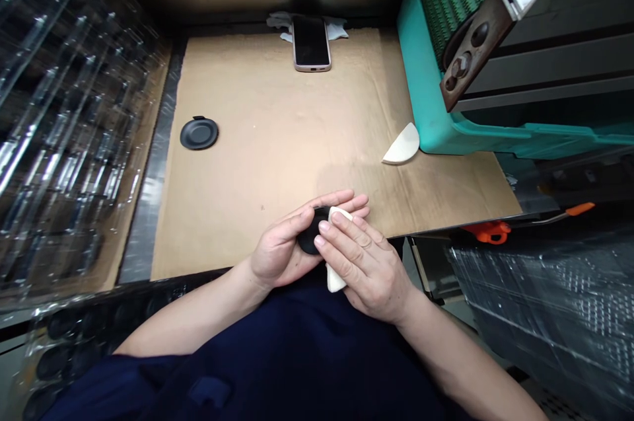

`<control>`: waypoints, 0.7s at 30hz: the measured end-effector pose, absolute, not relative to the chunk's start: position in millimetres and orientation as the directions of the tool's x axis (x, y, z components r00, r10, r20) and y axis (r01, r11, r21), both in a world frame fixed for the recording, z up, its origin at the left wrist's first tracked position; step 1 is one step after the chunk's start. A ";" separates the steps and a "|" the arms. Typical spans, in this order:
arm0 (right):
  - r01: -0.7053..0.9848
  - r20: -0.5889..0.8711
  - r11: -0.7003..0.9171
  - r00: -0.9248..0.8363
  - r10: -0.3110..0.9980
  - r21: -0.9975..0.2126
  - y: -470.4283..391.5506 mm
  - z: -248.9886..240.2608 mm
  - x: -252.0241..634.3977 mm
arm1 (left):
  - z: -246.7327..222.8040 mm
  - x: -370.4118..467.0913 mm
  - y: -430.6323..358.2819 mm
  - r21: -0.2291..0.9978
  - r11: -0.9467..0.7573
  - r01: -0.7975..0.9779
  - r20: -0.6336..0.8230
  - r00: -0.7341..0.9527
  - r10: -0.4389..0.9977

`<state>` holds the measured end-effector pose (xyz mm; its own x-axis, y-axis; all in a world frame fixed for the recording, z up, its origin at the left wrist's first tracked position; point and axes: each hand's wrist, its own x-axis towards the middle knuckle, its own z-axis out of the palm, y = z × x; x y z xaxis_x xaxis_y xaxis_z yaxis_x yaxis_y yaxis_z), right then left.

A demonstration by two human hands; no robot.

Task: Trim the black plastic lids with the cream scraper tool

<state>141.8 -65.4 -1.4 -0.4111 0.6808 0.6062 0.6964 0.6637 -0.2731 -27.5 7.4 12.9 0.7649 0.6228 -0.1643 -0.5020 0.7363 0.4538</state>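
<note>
Near the front edge of the cardboard, my left hand (284, 246) cradles a round black plastic part (309, 236), its thumb on the rim. My right hand (369, 266) grips a cream-coloured pad (335, 281), which looks like sponge or felt, and presses it against the black part. The fingers cover much of both things. A similar black oval part (199, 133) with a small tab lies flat on the left of the cardboard. Toward the right, a cream half-round pad (402, 145) rests beside the teal crate.
Cardboard (277, 137) covers the worktop. A phone (311, 44) lies on white cloth at the back. The teal crate (430, 104) and a metal bracket (478, 44) bound the right. Stacked clear trays (74, 110) stand left. An orange-handled tool (490, 231) lies right, by wrapped trays.
</note>
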 end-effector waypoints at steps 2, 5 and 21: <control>0.695 0.612 0.669 -0.416 0.672 -0.262 -62.2 0.6 142.7 | 12.5 -27.5 7.6 0.456 0.746 -0.486 -0.174 0.773 0.610; 0.696 0.611 0.676 -0.432 0.664 -0.242 -58.1 2.5 143.6 | 11.8 -27.9 8.3 0.443 0.782 -0.439 -0.197 0.803 0.562; 0.672 0.578 0.693 -0.466 0.670 -0.262 -59.3 8.2 146.7 | 12.8 -27.5 10.3 0.387 0.784 -0.486 -0.221 0.777 0.590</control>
